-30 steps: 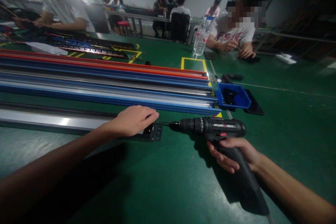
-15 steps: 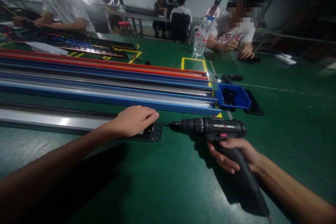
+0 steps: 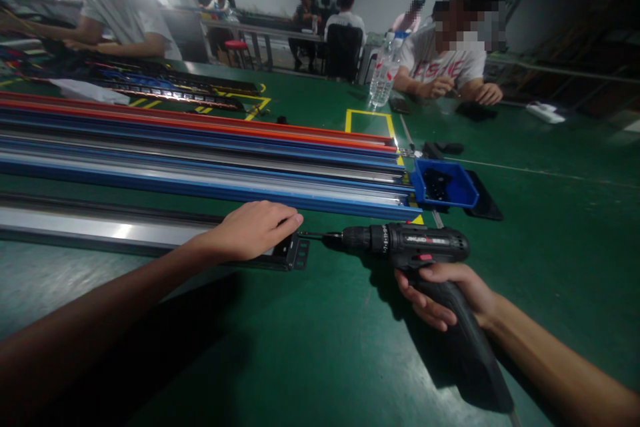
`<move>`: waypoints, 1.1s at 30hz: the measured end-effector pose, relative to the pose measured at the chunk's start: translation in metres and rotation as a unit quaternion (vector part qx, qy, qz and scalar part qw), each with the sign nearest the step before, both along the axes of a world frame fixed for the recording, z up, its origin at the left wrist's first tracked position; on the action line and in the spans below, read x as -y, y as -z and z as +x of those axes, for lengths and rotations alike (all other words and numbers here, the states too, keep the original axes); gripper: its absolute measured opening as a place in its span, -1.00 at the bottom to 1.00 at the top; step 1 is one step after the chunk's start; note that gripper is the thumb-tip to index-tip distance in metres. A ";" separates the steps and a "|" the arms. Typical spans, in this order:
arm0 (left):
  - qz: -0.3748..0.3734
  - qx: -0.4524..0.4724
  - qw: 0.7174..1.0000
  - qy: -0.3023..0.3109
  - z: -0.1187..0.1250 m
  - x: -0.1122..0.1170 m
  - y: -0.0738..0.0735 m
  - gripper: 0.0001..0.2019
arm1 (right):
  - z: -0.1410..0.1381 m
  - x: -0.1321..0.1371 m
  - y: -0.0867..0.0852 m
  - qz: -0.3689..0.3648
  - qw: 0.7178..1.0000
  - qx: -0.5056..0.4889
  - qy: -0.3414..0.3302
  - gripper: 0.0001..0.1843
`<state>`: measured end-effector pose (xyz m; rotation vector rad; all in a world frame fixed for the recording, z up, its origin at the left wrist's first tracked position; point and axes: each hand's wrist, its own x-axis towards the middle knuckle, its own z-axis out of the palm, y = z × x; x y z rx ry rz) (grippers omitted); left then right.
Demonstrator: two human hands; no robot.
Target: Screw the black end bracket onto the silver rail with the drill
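My left hand [image 3: 253, 230] lies palm down on the right end of a long black and silver rail [image 3: 100, 230], its fingers curled over the top, beside the black end bracket [image 3: 296, 253]. My right hand [image 3: 443, 290] is wrapped round the grip of a black cordless drill [image 3: 415, 243]. The drill lies level, pointing left, and its bit tip [image 3: 303, 235] meets the rail's end just by my left fingertips.
Several long blue, silver and red rails [image 3: 200, 153] lie stacked behind. A blue bin [image 3: 445, 187] with dark parts sits at their right end. Water bottles [image 3: 383, 73] stand further back. A seated person [image 3: 450, 60] works across the green table [image 3: 320, 347]; others sit behind and at left.
My hands and the drill have stayed put. The person across the table has moved one hand to the right.
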<state>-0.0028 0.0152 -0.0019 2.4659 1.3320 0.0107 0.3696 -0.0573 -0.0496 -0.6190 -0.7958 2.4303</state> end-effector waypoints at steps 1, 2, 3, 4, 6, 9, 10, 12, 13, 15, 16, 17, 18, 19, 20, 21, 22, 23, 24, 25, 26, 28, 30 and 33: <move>0.001 0.000 1.000 0.000 0.000 0.000 0.000 -0.50 | 0.000 0.000 0.000 -0.001 1.000 -0.001 0.000 -0.66; 0.002 -0.001 1.000 0.001 0.000 0.000 0.000 -0.50 | 0.000 0.000 0.000 -0.002 1.000 -0.003 -0.001 -0.66; 0.003 -0.001 1.000 0.001 0.000 0.000 -0.001 -0.50 | 0.000 0.000 0.001 -0.004 1.000 -0.004 0.000 -0.66; 0.004 -0.001 1.000 0.001 0.000 0.000 0.000 -0.50 | 0.000 0.000 0.001 -0.005 1.000 -0.006 0.000 -0.66; 0.003 -0.002 1.000 0.002 0.000 0.000 0.000 -0.50 | 0.001 0.000 0.002 -0.009 1.000 -0.007 0.001 -0.66; 0.003 -0.005 1.000 0.001 0.000 0.000 0.001 -0.50 | 0.002 0.000 0.002 -0.018 1.000 -0.009 0.001 -0.64; 0.003 -0.004 1.000 0.002 0.000 0.000 0.001 -0.50 | 0.002 0.000 0.002 -0.021 1.000 -0.009 0.001 -0.64; 0.005 0.000 1.000 0.003 -0.001 -0.001 0.002 -0.50 | 0.002 0.000 0.001 -0.026 1.000 -0.007 0.003 -0.63; 0.006 0.002 1.000 0.003 -0.001 -0.001 0.003 -0.50 | 0.002 0.000 0.001 -0.026 1.000 -0.005 0.005 -0.63; 0.011 0.005 1.000 0.002 -0.002 -0.002 0.004 -0.49 | 0.000 0.000 0.000 -0.023 1.000 0.000 0.007 -0.64; 0.014 0.005 1.000 0.001 -0.002 -0.002 0.004 -0.48 | -0.001 0.000 0.000 -0.022 1.000 0.002 0.006 -0.65; 0.015 0.006 1.000 0.002 -0.002 -0.002 0.004 -0.48 | -0.001 -0.001 0.000 -0.020 1.000 -0.002 0.004 -0.66; 0.015 0.006 1.000 0.006 -0.002 -0.001 0.004 -0.49 | -0.002 -0.001 0.000 -0.019 1.000 -0.004 -0.001 -0.66; 0.016 0.005 1.000 0.008 -0.002 -0.001 0.003 -0.49 | -0.002 -0.001 0.001 -0.012 1.000 -0.004 -0.007 -0.67; 0.015 0.001 1.000 0.007 -0.002 -0.001 0.003 -0.49 | -0.002 -0.001 0.001 -0.011 1.000 -0.003 -0.009 -0.67; 0.017 0.001 1.000 0.005 -0.002 0.000 0.002 -0.48 | -0.002 -0.001 0.002 -0.006 1.000 -0.003 -0.011 -0.67; 0.019 0.003 1.000 0.003 -0.002 0.000 0.001 -0.48 | -0.002 -0.001 0.002 -0.004 1.000 -0.003 -0.010 -0.67; 0.019 0.003 1.000 0.009 -0.001 0.001 0.000 -0.49 | -0.002 -0.001 0.002 -0.007 1.000 0.001 -0.005 -0.67; 0.021 0.005 1.000 0.012 -0.001 0.001 -0.001 -0.50 | -0.001 -0.001 0.002 -0.007 1.000 0.001 -0.002 -0.66; 0.021 0.006 1.000 0.013 -0.001 0.002 -0.001 -0.50 | -0.001 -0.001 0.002 -0.003 1.000 -0.001 -0.001 -0.67; 0.020 0.006 1.000 0.012 -0.001 0.002 -0.001 -0.50 | -0.001 0.000 0.001 -0.004 1.000 -0.001 -0.001 -0.67; 0.015 0.002 1.000 0.006 -0.001 0.001 -0.002 -0.49 | -0.001 0.000 0.000 -0.005 1.000 0.001 -0.002 -0.67; 0.011 -0.003 1.000 0.002 0.000 0.001 -0.002 -0.48 | -0.001 0.001 0.000 -0.004 1.000 0.007 -0.001 -0.68; 0.007 -0.001 1.000 0.004 0.000 0.000 -0.002 -0.49 | -0.001 0.002 0.001 0.006 1.000 0.010 0.000 -0.68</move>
